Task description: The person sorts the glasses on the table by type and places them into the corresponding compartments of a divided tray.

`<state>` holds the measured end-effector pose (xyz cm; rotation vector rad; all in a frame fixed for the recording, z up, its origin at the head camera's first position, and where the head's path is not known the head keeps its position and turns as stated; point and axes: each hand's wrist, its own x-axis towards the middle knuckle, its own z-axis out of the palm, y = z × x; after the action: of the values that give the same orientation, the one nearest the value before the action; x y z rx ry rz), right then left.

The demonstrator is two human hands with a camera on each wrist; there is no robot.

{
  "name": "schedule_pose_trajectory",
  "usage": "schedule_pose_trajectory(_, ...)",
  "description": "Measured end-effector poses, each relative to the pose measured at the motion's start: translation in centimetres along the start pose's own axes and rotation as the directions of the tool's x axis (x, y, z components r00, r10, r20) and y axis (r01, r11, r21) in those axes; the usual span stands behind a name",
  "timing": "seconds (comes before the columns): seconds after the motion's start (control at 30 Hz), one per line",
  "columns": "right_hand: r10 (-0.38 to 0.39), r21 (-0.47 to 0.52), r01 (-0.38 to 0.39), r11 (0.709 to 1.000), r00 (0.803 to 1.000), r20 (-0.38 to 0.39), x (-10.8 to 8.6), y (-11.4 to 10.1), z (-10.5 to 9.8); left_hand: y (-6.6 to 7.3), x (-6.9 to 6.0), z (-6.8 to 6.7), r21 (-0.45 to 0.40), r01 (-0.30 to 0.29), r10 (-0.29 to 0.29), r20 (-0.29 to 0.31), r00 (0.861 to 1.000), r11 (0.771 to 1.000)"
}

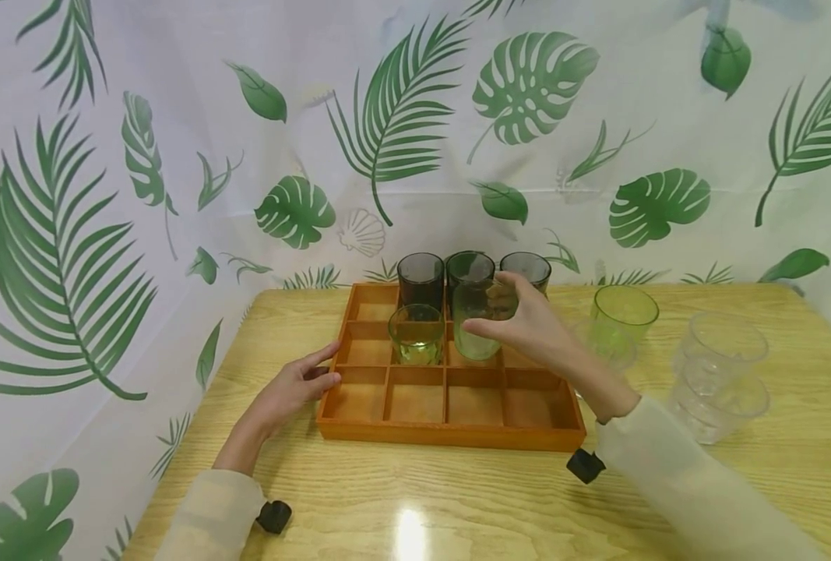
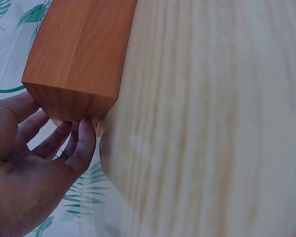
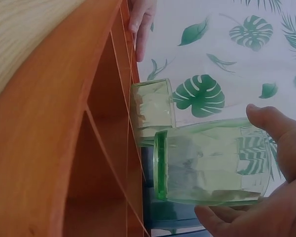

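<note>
My right hand [image 1: 530,319] holds a pale green glass [image 1: 477,335] upright at the third compartment of the middle row in the wooden tray [image 1: 450,435]. Its thumb and fingers lie on opposite sides of the glass [image 3: 212,165] in the right wrist view. Whether the base touches the tray floor, I cannot tell. Another pale green glass [image 1: 415,343] stands one compartment to the left. Behind them, dark grey glasses [image 1: 420,276] occupy the back row. The fingertips of my left hand [image 1: 292,393] touch the tray's left outer wall; the left wrist view shows them against its end face [image 2: 71,103].
Right of the tray stands a yellow-green glass [image 1: 625,312], with a clear glass [image 1: 611,351] just in front. Two clear glasses [image 1: 720,401] stand farther right, close together. A leaf-patterned sheet [image 1: 415,156] rises behind the wooden table [image 1: 359,499].
</note>
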<state>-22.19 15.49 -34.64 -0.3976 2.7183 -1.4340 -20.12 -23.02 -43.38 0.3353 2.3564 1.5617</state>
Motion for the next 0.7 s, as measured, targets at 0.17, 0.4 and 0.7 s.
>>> schedule_pose_trajectory(0.17, 0.009, 0.045, -0.008, 0.999, 1.0, -0.015, 0.7, 0.3, 0.6, 0.1, 0.1, 0.0, -0.001, -0.005, 0.006, 0.004, 1.0, 1.0)
schedule_pose_trajectory(0.4, 0.045, 0.015, -0.045, 0.999, 0.999, -0.006, 1.1, 0.9, 1.3, 0.0, 0.1, 0.0, 0.003, -0.008, 0.008, 0.005, 1.0, 1.0)
schedule_pose_trajectory(0.7, 0.074, -0.01, -0.074, 0.997, 0.997, 0.002, 1.2, 2.1, 2.0, 0.0, 0.0, 0.0, 0.003, -0.004, 0.004, 0.002, 1.0, 1.0)
